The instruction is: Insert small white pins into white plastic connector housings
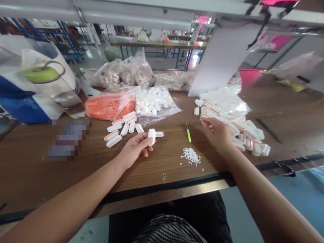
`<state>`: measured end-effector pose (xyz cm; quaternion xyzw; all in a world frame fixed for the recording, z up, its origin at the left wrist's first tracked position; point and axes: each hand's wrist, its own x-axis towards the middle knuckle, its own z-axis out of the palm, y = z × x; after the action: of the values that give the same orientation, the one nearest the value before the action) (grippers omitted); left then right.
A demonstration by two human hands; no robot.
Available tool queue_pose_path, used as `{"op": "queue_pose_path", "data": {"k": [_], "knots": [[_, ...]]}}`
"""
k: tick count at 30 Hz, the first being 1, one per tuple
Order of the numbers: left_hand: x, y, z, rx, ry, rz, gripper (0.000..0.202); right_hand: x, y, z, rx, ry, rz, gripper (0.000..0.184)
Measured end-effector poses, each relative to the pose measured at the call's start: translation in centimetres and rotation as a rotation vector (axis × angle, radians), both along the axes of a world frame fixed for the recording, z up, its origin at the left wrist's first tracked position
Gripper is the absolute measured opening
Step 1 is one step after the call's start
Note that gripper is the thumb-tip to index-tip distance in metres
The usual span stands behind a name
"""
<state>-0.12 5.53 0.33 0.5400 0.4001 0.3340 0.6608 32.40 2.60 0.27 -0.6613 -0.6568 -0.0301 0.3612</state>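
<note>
My left hand (pixel 138 146) clamps a white piece (pixel 152 136) at its fingertips; whether my right hand (pixel 215 132), beside the pile (pixel 249 132), grips anything, I cannot tell.

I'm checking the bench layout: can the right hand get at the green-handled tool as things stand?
Probably yes: the right hand, at the pile of white pieces, is close to the green-handled tool, which lies uncovered on the tabletop with nothing visible between them.

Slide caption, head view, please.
Left hand holding a white oblong plastic piece; right hand at a heap of white plastic pieces, many orange-striped.
</note>
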Motion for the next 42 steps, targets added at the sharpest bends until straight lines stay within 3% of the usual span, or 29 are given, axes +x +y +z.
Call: {"op": "queue_pose_path", "data": {"k": [4,8,12,15,17,21,23,27,31,36,42], "knots": [[-0.1,0.0,0.1,-0.063,-0.077,0.023,0.04,2.0,-2.4,3.1,-0.052,0.149,-0.181,0.02],[-0.2,0.0,0.2,-0.092,-0.099,0.003,0.05,5.0,-5.3,5.3,-0.136,0.187,-0.269,0.019],[-0.1,0.0,0.3,-0.098,-0.114,0.015,0.046,7.6,-7.7,6.0,-0.363,0.176,-0.356,0.02],[0.0,-0.1,0.5,-0.095,-0.123,0.025,0.046,8.3,-8.5,5.3,-0.373,0.082,-0.347,0.021],[0.0,-0.1,0.4,-0.091,-0.119,0.024,0.046,7.9,-8.4,4.5,-0.364,0.032,-0.329,0.021],[0.0,0.0,0.1,-0.089,-0.116,0.021,0.047,5.5,-6.6,3.2,-0.412,-0.011,-0.154,0.017],[-0.1,0.0,0.0,-0.086,-0.12,0.021,0.048,3.9,-5.4,3.0,-0.462,-0.132,-0.106,0.02],[-0.1,-0.1,0.1,-0.08,-0.121,0.024,0.05,1.3,-3.8,3.3,-0.649,-0.441,-0.164,0.029],[0.0,-0.3,0.0,-0.078,-0.122,0.024,0.048,0.3,-3.2,3.9,-0.796,-0.596,-0.184,0.034],[0.0,-0.3,-0.2,-0.087,-0.117,0.021,0.047,0.3,-2.8,4.2,-0.852,-0.565,-0.163,0.029],[-0.1,-0.5,-0.4,-0.089,-0.126,0.001,0.045,-0.5,-2.7,4.7,-0.815,-0.538,-0.164,0.028]]}}
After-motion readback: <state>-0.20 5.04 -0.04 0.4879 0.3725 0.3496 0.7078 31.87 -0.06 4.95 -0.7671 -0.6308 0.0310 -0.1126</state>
